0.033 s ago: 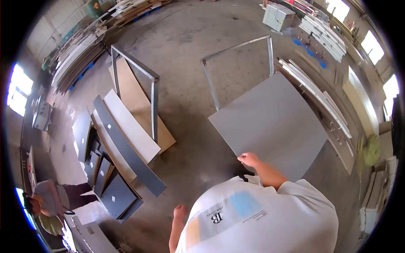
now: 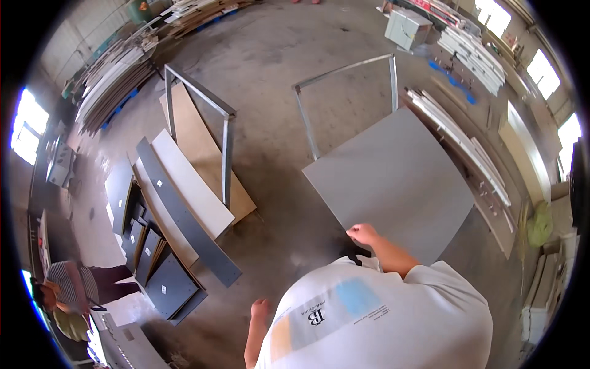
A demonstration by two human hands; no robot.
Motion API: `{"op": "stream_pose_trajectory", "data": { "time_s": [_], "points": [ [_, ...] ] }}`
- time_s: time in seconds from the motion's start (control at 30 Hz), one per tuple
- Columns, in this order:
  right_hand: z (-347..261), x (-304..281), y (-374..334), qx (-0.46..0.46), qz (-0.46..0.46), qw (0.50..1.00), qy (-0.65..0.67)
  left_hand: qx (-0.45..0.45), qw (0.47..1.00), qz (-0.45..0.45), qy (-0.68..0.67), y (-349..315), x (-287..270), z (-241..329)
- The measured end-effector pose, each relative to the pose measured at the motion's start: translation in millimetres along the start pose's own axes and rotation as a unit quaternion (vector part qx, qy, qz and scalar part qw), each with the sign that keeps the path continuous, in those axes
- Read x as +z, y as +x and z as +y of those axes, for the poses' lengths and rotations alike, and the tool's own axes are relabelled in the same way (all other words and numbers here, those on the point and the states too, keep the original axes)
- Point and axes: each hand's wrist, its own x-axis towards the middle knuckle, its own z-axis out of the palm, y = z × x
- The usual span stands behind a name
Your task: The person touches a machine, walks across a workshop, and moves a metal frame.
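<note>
My right hand [image 2: 362,234] is closed, fingers pressed together, at the near left edge of a large flat grey panel [image 2: 393,178]. Whether it pinches that edge or something small cannot be made out. The panel lies level, one corner pointing toward the far side. My left hand [image 2: 260,307] hangs low beside my white shirt, fingers curled, with nothing visible in it. Beyond the panel, a metal frame [image 2: 344,71] stands upright at its far left side. A second metal frame [image 2: 203,98] stands farther left.
Left lie a dark grey strip board [image 2: 184,212], a white board [image 2: 192,181], a brown board [image 2: 203,150] and stacked dark panels [image 2: 169,289]. Another person [image 2: 80,286] in a striped top is at the far left. Long white strips [image 2: 461,144] lie right of the grey panel.
My hands stay almost where they were. The person at the left has shifted slightly, and the view has tilted a little.
</note>
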Motion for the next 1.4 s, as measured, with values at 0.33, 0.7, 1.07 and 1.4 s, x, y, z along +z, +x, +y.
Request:
{"op": "stream_pose_trajectory", "data": {
  "time_s": [0.33,0.7,1.07,1.4],
  "points": [
    [34,-46,7,-0.026,-0.05,0.98,-0.19,-0.012,0.98,0.007,-0.199,49,-16,30],
    [3,-37,40,-0.038,-0.012,0.988,-0.15,0.014,0.995,0.003,-0.099,36,2,11],
    [-38,-12,73,-0.089,-0.039,0.981,-0.171,-0.027,0.978,0.079,-0.192,27,-23,-21],
    [-16,-5,89,-0.073,-0.081,0.989,-0.097,-0.057,0.958,0.079,-0.269,47,0,-46]
  ]
}}
